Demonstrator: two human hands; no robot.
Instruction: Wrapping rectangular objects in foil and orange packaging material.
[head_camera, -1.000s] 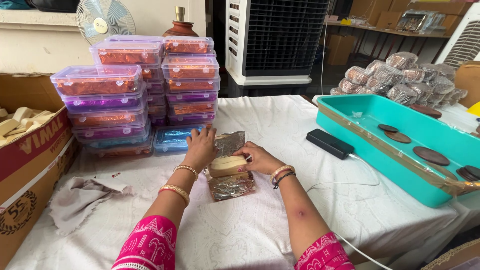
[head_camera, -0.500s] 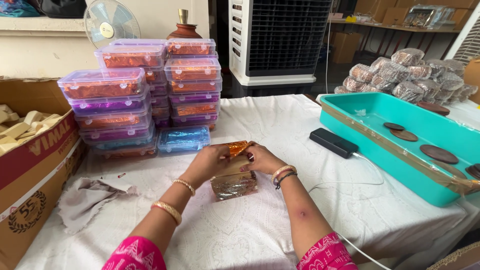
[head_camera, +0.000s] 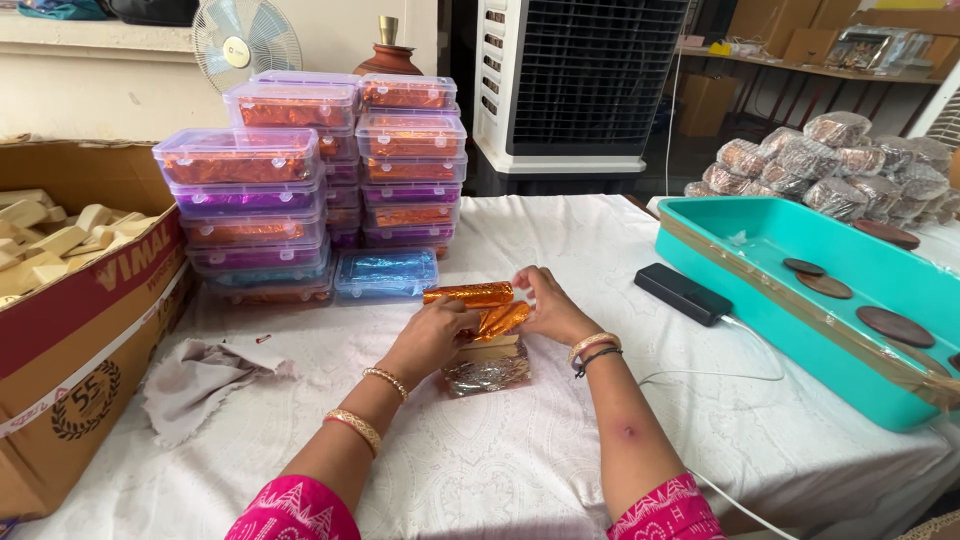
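Together, near the middle of the white-clothed table (head_camera: 520, 460), the left hand (head_camera: 432, 338) and right hand (head_camera: 548, 306) pinched the ends of an orange foil-wrapped bar (head_camera: 470, 294), fingers curled round it, just above a small stack of foil sheets (head_camera: 487, 374)

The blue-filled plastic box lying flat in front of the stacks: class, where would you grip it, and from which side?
Probably by its two short ends, coming from above. The blue-filled box lies flat and alone on the white tablecloth, so its lid and ends are open. Stacked boxes crowd its back edge, and the left hand and right hand, wrapping orange foil, work just in front.
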